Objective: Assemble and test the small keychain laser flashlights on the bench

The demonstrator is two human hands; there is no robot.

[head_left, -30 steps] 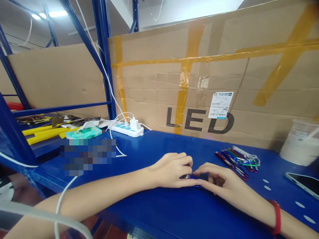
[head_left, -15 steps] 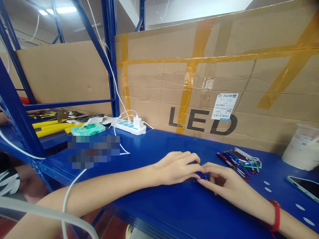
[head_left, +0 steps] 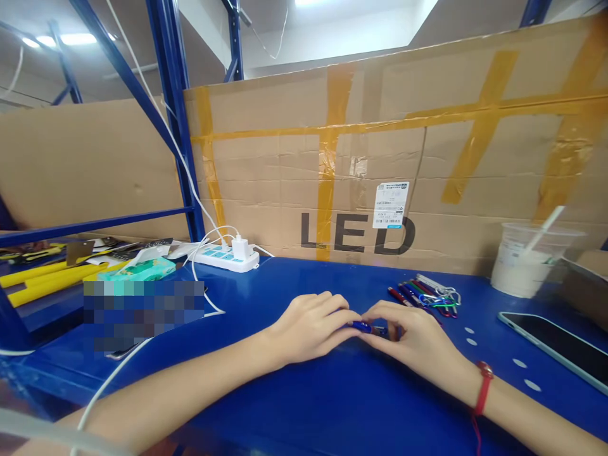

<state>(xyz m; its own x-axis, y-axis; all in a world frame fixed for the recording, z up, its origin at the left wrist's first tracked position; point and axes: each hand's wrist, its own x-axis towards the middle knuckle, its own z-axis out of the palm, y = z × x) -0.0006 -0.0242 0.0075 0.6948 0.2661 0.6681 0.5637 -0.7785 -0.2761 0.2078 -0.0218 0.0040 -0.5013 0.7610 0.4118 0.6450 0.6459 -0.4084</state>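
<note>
A small shiny blue pen [head_left: 361, 326] lies level between my hands, just above the blue tabletop, most of it covered by fingers. My left hand [head_left: 311, 326] has its fingers closed around the left end of the pen. Thumb and forefinger of my right hand [head_left: 403, 329] pinch it from the right, with a bit of its darker end showing under the palm. Beyond my right hand lies a bundle of coloured pens [head_left: 425, 295] with metal carabiner clips [head_left: 439, 292].
A white power strip [head_left: 223, 258] with cables stands at the back left. At the right are a plastic cup [head_left: 515, 269] with a straw and a phone [head_left: 555, 345]. A large cardboard sheet [head_left: 280, 190] walls the back. A white cable [head_left: 107, 383] crosses over my left forearm.
The view has swung to the right, bringing more of the cup and phone into sight. My hands stay together at the pen, and more of its blue barrel now shows between them.
</note>
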